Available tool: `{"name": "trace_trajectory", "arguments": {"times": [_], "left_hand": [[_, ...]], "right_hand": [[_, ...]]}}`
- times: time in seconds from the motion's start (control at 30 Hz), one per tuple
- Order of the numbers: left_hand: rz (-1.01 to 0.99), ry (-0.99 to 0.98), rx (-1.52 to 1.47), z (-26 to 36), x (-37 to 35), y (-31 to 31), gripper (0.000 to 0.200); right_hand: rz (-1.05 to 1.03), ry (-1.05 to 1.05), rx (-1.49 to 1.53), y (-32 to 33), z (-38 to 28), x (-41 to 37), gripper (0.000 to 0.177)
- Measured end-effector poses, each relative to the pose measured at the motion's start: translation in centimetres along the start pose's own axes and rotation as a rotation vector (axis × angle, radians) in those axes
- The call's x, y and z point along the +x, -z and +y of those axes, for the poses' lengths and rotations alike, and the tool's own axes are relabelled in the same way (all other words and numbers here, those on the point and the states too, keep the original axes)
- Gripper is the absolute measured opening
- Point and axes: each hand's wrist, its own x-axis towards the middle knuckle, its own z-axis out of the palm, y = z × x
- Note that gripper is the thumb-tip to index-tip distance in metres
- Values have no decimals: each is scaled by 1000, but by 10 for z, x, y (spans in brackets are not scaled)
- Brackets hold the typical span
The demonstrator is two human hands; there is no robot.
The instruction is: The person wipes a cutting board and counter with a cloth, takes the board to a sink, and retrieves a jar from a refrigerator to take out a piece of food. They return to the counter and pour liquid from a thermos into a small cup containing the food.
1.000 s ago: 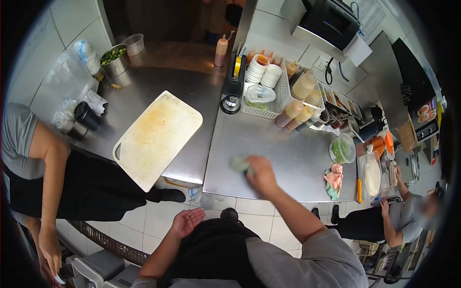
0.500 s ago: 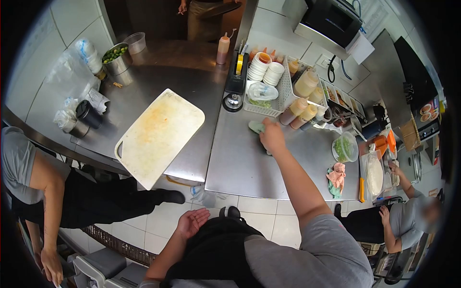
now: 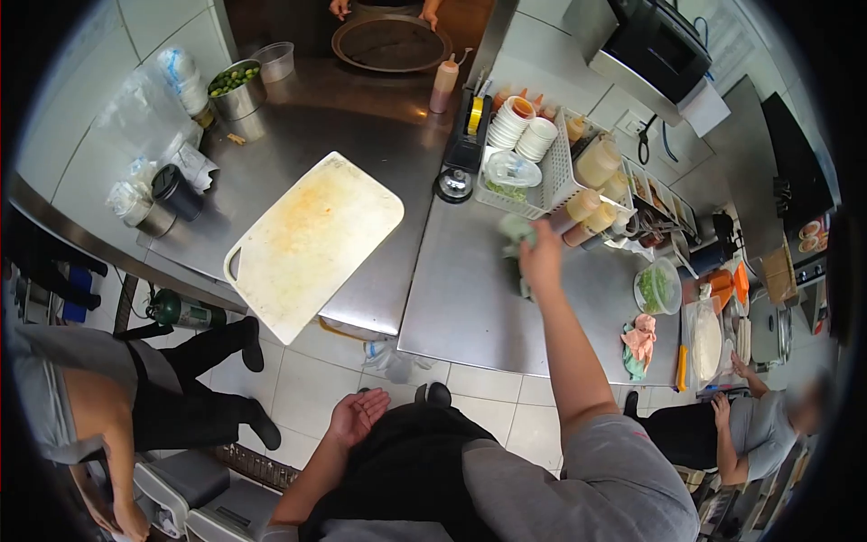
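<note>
My right hand (image 3: 541, 262) is closed on a pale green cloth (image 3: 518, 229) that lies against the steel counter (image 3: 456, 298). Just beyond it stand sauce bottles (image 3: 578, 210) and a white basket (image 3: 512, 195) holding stacked white cups (image 3: 511, 123) and greens. My left hand (image 3: 358, 417) hangs in front of my body, palm up with the fingers stretched out, holding nothing. A stained white cutting board (image 3: 316, 244) rests on the counter to the left, its near corner past the front edge.
A bell (image 3: 453, 185) and tape dispenser (image 3: 466, 135) stand behind the counter's middle. To the right are a tub of greens (image 3: 657, 287) and a crumpled pink-and-green cloth (image 3: 639, 345). Co-workers stand at left and right; across the pass, someone's hands hold a round tray (image 3: 391, 42).
My right hand and the green cloth have shifted slightly across the counter. The co-worker at left has moved and bent lower. Beyond the pass, the round tray has come into fuller view.
</note>
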Motion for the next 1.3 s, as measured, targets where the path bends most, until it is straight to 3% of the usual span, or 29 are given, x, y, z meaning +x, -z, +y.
{"name": "trace_trajectory", "arguments": {"times": [0.07, 0.2, 0.23, 0.37, 0.43, 0.47, 0.57, 0.63, 0.87, 0.9, 1.0, 1.03, 1.07, 1.13, 1.2, 1.27, 1.3], "left_hand": [[-7, 9, 5, 3, -2, 3, 44], [-8, -15, 20, 5, -2, 3, 44], [8, -32, 20, 6, -3, 3, 45], [-2, -22, -7, 2, -8, 3, 45], [2, 16, 34, 0, -10, 4, 45], [6, 15, 37, -1, -10, 2, 45], [-41, 73, 118, -11, -2, -12, 46], [-70, 119, 221, -17, 7, -34, 47], [-296, 258, 204, -36, 64, -85, 44], [-274, 187, 203, -42, 60, -95, 39], [-420, 282, 300, -47, 56, -109, 38], [-294, 287, 342, -53, 45, -128, 42], [-300, 298, 359, -58, 47, -134, 42], [-270, 491, 426, -67, 50, -144, 44], [-262, 496, 456, -77, 55, -157, 44], [-252, 465, 469, -90, 65, -158, 48], [-257, 475, 483, -97, 69, -162, 48]], "right_hand": [[206, 32, -230, 3, 16, 15, 39], [121, -31, -458, -43, 4, 20, 42], [-46, -33, -358, -40, -12, 20, 42], [-72, -118, -19, -47, -51, 42, 39], [180, 193, -123, -69, -39, 50, 40], [180, 190, -119, -71, -43, 46, 40], [89, 198, -282, -77, -51, 31, 40], [-175, 274, -61, -75, -45, 19, 39], [-399, 530, -21, -37, -98, -178, 36], [-442, 527, 27, -25, -103, -201, 39], [-480, 332, 218, 27, -92, -228, 44], [-379, 225, 300, 55, -79, -226, 40], [-277, 121, 384, 79, -62, -224, 36], [-120, -45, 384, 125, -11, -207, 36], [19, -159, 215, 155, 52, -185, 39], [195, -233, 54, 141, 115, -178, 38], [177, -180, -87, 124, 127, -184, 38]]}}
